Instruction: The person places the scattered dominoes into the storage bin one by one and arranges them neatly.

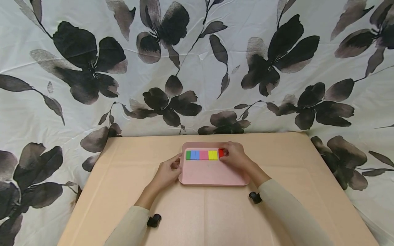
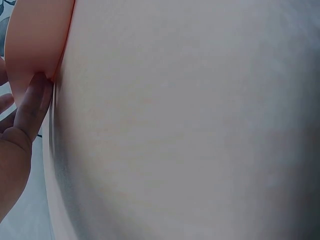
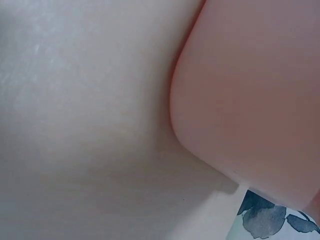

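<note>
A pink tray (image 1: 212, 174) lies on the table with a row of small coloured blocks along its far side. From left to right in the head view the row runs green (image 1: 188, 155), blue (image 1: 195, 155), pink (image 1: 204, 155), yellow (image 1: 212, 155) and red (image 1: 221, 153). My right hand (image 1: 236, 157) reaches over the tray's right rim and pinches the red block at the row's right end, partly covering it. At the tray's left edge, my left hand (image 1: 167, 172) holds the rim between thumb and fingers. The left wrist view shows a finger (image 2: 34, 102) against the tray's side.
The light wooden-looking table (image 1: 203, 212) extends around the tray. Behind it hangs a white cloth (image 1: 215, 82) with dark flowers. Small black devices (image 1: 154, 220) are worn at both wrists. The tray's rounded corner (image 3: 200, 140) fills much of the right wrist view.
</note>
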`<state>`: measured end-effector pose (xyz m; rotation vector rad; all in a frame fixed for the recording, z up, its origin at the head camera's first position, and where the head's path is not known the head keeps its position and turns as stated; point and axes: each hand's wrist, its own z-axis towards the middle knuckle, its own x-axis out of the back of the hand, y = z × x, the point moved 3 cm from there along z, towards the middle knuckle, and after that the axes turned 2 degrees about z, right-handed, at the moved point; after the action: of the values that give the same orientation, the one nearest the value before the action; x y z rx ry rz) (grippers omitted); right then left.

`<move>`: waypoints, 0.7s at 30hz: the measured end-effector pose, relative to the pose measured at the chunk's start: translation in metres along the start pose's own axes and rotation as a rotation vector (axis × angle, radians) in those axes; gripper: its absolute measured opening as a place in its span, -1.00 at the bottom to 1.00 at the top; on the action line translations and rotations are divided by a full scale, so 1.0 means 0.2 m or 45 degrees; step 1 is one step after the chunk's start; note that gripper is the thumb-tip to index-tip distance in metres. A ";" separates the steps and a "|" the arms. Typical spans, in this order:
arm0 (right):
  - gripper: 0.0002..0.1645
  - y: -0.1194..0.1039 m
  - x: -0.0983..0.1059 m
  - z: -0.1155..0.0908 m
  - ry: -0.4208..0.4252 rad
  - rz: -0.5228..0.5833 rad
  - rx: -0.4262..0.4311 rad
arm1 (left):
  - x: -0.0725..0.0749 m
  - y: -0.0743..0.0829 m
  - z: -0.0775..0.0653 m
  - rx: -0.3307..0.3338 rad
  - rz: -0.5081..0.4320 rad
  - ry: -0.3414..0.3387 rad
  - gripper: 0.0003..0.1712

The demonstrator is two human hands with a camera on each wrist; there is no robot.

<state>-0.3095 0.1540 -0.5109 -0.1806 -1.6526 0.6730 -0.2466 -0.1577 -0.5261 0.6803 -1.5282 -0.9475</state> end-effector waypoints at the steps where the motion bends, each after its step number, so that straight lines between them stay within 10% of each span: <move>1: -0.42 0.00 0.00 0.00 0.001 -0.008 0.000 | 0.00 0.00 0.00 0.001 0.000 0.000 -0.26; 21: -0.44 0.00 -0.05 0.00 -0.059 0.095 -0.041 | 0.00 -0.01 0.00 0.010 -0.008 0.008 -0.24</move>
<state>-0.3077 0.1495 -0.5197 -0.2525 -1.7081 0.7120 -0.2465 -0.1575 -0.5275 0.6934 -1.5261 -0.9438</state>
